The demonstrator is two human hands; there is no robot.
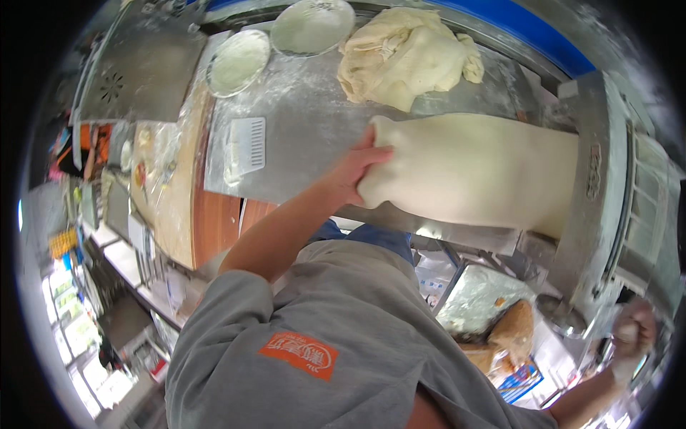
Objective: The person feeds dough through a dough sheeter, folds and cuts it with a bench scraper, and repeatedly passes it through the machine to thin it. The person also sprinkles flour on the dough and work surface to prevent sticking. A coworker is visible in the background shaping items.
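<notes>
A wide, smooth dough sheet stretches over the steel worktop from the dough sheeter on the right. My left hand grips its free left end, with the thumb on top and the other fingers partly hidden. Out at the lower right, beside the machine, my right hand is raised and blurred. Its fingers look curled, but I cannot tell whether they hold anything. Behind the sheet sits a large, folded lump of dough.
Two round flour bowls stand at the back left. A white slotted plastic scraper lies on the floured steel top. A wooden table adjoins on the left. Below right are a metal tray and a metal bowl.
</notes>
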